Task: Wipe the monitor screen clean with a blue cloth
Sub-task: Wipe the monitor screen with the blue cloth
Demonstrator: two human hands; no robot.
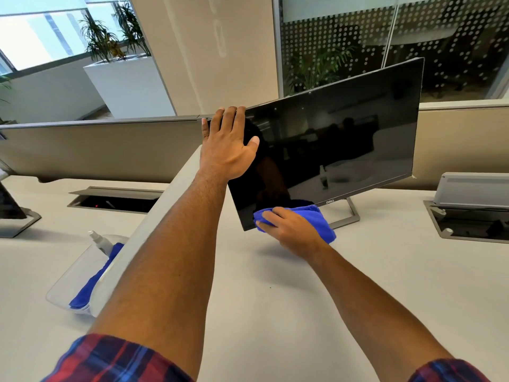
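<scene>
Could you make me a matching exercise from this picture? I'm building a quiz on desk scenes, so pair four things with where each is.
Things:
1. left hand
2. right hand
3. clear plastic spray bottle
4. black flat Dell monitor

Places:
A. in the clear plastic tray on the left
B. gripping the blue cloth at the screen's bottom edge
C. standing on the white desk on a grey metal stand
D. holding the monitor's top left corner

Pairs: 1-D, 2-B, 3-A, 4-C
</scene>
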